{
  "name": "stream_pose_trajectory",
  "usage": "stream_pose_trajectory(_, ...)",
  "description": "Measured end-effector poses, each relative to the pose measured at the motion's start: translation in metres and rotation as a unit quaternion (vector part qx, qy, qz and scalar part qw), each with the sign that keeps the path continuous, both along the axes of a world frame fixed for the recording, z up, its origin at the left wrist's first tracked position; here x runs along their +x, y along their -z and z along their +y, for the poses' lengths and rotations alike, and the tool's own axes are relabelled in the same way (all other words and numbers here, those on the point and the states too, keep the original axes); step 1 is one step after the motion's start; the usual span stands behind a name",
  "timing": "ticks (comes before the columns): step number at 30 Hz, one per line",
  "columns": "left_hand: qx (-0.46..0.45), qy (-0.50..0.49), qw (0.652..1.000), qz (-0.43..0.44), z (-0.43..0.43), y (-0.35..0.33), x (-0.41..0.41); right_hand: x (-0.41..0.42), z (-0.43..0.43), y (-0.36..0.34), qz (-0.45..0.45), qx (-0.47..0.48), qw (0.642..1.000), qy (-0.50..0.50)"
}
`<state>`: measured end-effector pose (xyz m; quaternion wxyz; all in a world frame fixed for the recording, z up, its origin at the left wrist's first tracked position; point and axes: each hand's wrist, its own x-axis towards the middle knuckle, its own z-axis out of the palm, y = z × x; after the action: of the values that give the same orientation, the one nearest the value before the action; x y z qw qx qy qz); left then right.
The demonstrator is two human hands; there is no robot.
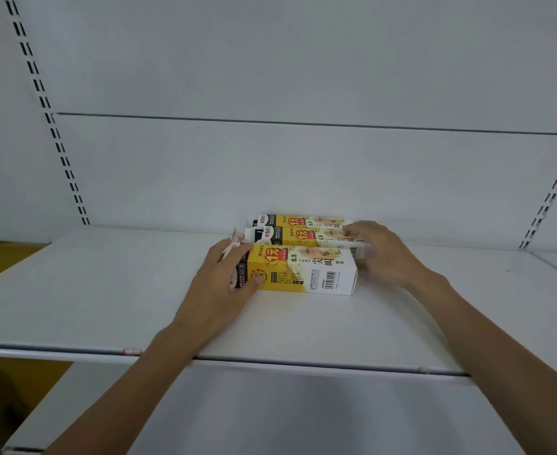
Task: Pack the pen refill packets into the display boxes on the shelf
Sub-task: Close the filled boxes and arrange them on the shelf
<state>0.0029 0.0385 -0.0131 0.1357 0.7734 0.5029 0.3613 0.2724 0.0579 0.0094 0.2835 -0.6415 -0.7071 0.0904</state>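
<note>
Three yellow-and-white display boxes lie on their sides in a row on the white shelf (106,290). The nearest box (306,272) is the largest in view, the middle box (303,237) sits behind it, and the far box (300,221) lies by the back wall. My left hand (224,284) grips the left end of the nearest box, thumb on its front face, fingers over the top by the open flap. My right hand (379,251) holds the right end of the middle box with curled fingers. No loose refill packets show.
The shelf's metal front rail (303,361) runs across below my forearms. A lower white shelf (270,415) lies beneath. Slotted uprights (50,119) stand at left and at right (552,192) of the back panel. Yellow floor shows at far left.
</note>
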Motion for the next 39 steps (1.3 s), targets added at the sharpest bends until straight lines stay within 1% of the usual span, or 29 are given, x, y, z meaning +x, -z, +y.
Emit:
stream_pose_trajectory(4, 0.005, -0.021, 1.0, 0.015, -0.002, -0.001, 0.001, 0.007, 0.007, -0.001, -0.047, 0.018, 0.998, 0.024)
stream_pose_trajectory(8, 0.007, -0.038, 0.999, 0.026, -0.004, 0.001, 0.002, 0.015, 0.002, -0.006, -0.026, 0.065, 0.996, 0.052)
stream_pose_trajectory(10, 0.013, -0.056, 0.998, 0.04, -0.005, 0.0, 0.002, 0.013, -0.004, -0.012, -0.001, 0.098, 0.993, 0.072)
stream_pose_trajectory(12, 0.03, -0.073, 0.995, 0.056, -0.006, 0.0, 0.003, 0.009, -0.012, -0.023, 0.054, 0.134, 0.985, 0.095)
stream_pose_trajectory(14, 0.057, -0.077, 0.994, 0.051, -0.007, -0.001, 0.006, 0.002, -0.022, -0.035, 0.097, 0.179, 0.972, 0.116)
stream_pose_trajectory(15, 0.072, -0.07, 0.995, 0.028, -0.01, -0.005, 0.008, -0.002, -0.028, -0.041, 0.104, 0.196, 0.968, 0.121)
stream_pose_trajectory(16, 0.081, -0.055, 0.995, -0.015, -0.014, -0.01, 0.011, -0.009, -0.035, -0.044, 0.104, 0.205, 0.966, 0.119)
stream_pose_trajectory(18, 0.067, -0.011, 0.988, -0.142, -0.024, -0.031, 0.02, -0.027, -0.049, -0.047, 0.095, 0.204, 0.97, 0.096)
stream_pose_trajectory(20, 0.022, 0.029, 0.965, -0.261, -0.032, -0.057, 0.032, -0.049, -0.061, -0.042, 0.077, 0.189, 0.977, 0.055)
stream_pose_trajectory(21, 0.011, 0.036, 0.952, -0.303, -0.034, -0.066, 0.037, -0.061, -0.066, -0.038, 0.073, 0.178, 0.981, 0.032)
stream_pose_trajectory(22, 0.011, 0.035, 0.943, -0.331, -0.033, -0.073, 0.04, -0.072, -0.07, -0.032, 0.076, 0.162, 0.984, 0.013)
stream_pose_trajectory(24, 0.029, 0.027, 0.933, -0.357, -0.03, -0.079, 0.041, -0.087, -0.077, -0.02, 0.096, 0.128, 0.987, -0.012)
stream_pose_trajectory(27, 0.039, 0.036, 0.936, -0.349, -0.026, -0.074, 0.031, -0.097, -0.085, -0.014, 0.099, 0.124, 0.985, -0.061)
stream_pose_trajectory(29, 0.041, 0.061, 0.947, -0.311, -0.025, -0.068, 0.022, -0.098, -0.087, -0.023, 0.163, 0.141, 0.972, -0.099)
stream_pose_trajectory(31, 0.045, 0.086, 0.956, -0.278, -0.027, -0.064, 0.016, -0.097, -0.083, -0.037, 0.227, 0.167, 0.953, -0.112)
stream_pose_trajectory(33, 0.035, 0.11, 0.953, -0.28, -0.027, -0.063, 0.01, -0.098, -0.076, -0.051, 0.267, 0.188, 0.938, -0.12)
stream_pose_trajectory(36, 0.019, 0.152, 0.943, -0.294, -0.026, -0.065, 0.001, -0.104, -0.068, -0.061, 0.32, 0.172, 0.92, -0.15)
stream_pose_trajectory(39, 0.014, 0.177, 0.943, -0.28, -0.026, -0.064, -0.002, -0.114, -0.066, -0.062, 0.339, 0.178, 0.902, -0.197)
